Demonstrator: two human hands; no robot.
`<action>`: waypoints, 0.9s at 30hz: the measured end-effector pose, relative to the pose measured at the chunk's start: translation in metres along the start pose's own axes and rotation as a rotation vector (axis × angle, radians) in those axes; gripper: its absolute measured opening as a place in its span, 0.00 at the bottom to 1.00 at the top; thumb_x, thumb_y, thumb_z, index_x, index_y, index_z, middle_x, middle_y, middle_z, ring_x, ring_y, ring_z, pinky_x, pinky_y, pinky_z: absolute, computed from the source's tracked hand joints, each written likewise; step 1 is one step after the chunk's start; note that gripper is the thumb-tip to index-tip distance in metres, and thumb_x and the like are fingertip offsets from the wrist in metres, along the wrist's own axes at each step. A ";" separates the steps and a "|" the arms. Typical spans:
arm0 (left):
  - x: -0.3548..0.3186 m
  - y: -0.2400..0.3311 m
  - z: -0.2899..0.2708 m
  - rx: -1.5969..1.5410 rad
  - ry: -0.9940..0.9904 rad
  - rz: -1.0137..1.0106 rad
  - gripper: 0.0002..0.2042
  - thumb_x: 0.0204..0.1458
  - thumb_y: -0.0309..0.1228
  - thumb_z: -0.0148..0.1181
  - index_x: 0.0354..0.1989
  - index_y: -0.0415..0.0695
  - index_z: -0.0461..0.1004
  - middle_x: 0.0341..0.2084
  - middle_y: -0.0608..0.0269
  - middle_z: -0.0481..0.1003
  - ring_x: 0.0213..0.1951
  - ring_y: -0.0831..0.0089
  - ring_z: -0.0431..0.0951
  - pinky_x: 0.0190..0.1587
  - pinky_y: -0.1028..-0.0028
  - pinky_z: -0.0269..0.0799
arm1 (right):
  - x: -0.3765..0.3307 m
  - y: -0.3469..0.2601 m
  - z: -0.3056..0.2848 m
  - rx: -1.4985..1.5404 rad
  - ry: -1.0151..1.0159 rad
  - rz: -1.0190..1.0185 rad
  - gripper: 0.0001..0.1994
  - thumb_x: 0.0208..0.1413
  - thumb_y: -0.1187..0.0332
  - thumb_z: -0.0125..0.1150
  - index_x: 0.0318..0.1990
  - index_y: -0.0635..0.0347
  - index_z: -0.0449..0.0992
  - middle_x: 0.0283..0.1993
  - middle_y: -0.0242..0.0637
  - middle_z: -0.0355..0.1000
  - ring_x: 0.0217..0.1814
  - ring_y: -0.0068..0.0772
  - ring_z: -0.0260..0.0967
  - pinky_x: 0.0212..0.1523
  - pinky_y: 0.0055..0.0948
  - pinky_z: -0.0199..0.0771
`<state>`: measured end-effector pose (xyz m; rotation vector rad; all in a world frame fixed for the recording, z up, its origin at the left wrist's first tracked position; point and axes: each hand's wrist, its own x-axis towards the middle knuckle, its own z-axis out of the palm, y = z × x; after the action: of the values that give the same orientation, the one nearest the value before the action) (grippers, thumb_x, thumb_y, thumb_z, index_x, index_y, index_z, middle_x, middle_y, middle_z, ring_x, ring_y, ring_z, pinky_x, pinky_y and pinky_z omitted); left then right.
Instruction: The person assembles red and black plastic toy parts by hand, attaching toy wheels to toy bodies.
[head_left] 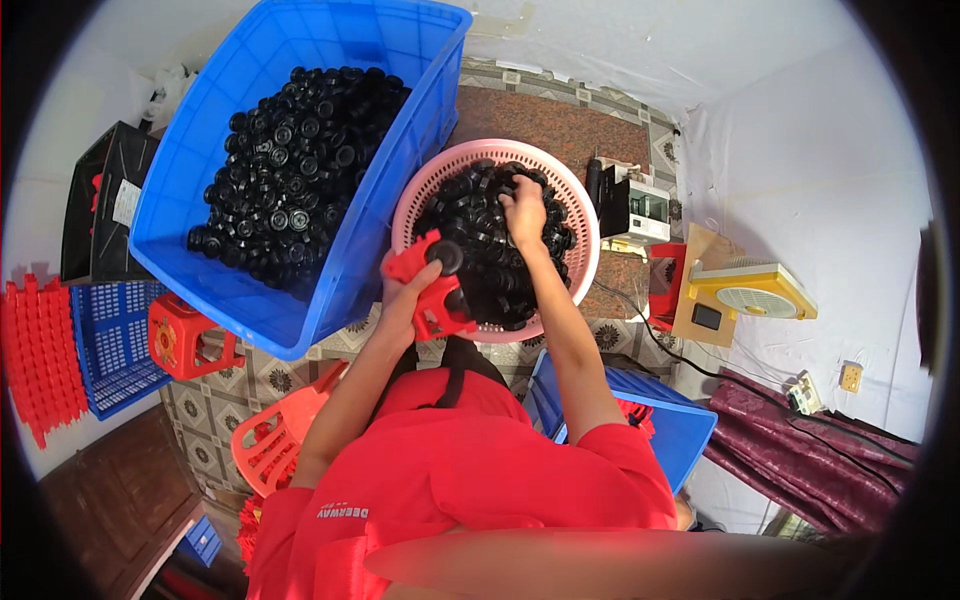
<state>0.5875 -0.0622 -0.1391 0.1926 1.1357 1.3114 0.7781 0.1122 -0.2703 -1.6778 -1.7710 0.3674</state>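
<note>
My left hand point(400, 297) is closed round a red plastic frame point(432, 290), held over the near left rim of a pink basket point(587, 180). One black wheel point(446, 257) sits at the upper part of this frame, next to my thumb; another dark round piece shows lower on it. Small black wheels point(480, 225) fill the basket in a loose heap. Among them, toward the far side, my right hand point(524, 212) reaches in with bent fingers. Its fingertips touch the wheels, and what they pinch is too small to make out.
A large blue tub point(330, 290) heaped with more black wheels stands at the left. Beyond it are a red stool point(185, 335) and stacked red parts point(42, 350). A blue bin point(680, 440) stands by my right side, a yellow fan point(755, 290) farther right.
</note>
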 end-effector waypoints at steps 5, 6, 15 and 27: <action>0.031 -0.001 -0.001 -0.026 0.010 0.031 0.49 0.44 0.23 0.72 0.68 0.44 0.39 0.53 0.53 0.66 0.50 0.65 0.74 0.49 0.65 0.77 | -0.049 -0.074 -0.112 0.974 -0.433 0.401 0.13 0.51 0.72 0.70 0.43 0.61 0.78 0.36 0.30 0.77 0.35 0.18 0.71 0.35 0.20 0.70; 0.032 0.000 0.005 -0.021 -0.008 0.015 0.49 0.44 0.23 0.72 0.68 0.44 0.39 0.53 0.53 0.66 0.50 0.65 0.74 0.49 0.65 0.77 | -0.063 -0.086 -0.127 1.007 -0.464 0.390 0.12 0.52 0.72 0.69 0.44 0.61 0.78 0.37 0.30 0.77 0.35 0.17 0.71 0.35 0.18 0.69; 0.039 -0.003 0.013 0.105 -0.134 -0.015 0.51 0.41 0.25 0.74 0.68 0.45 0.39 0.53 0.52 0.66 0.50 0.64 0.74 0.49 0.65 0.77 | -0.130 -0.088 -0.121 0.796 -0.463 0.276 0.18 0.53 0.72 0.67 0.50 0.65 0.73 0.42 0.33 0.73 0.39 0.19 0.72 0.40 0.20 0.73; -0.017 0.004 0.022 0.340 -0.271 -0.056 0.50 0.40 0.24 0.73 0.67 0.47 0.40 0.53 0.53 0.68 0.52 0.65 0.74 0.51 0.66 0.74 | -0.144 -0.111 -0.133 1.184 -0.507 0.579 0.31 0.59 0.60 0.55 0.68 0.60 0.57 0.60 0.41 0.67 0.61 0.30 0.64 0.62 0.28 0.61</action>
<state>0.6033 -0.0643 -0.1165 0.5681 1.1150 1.0008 0.7700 -0.0727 -0.1418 -1.1498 -0.8710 1.7988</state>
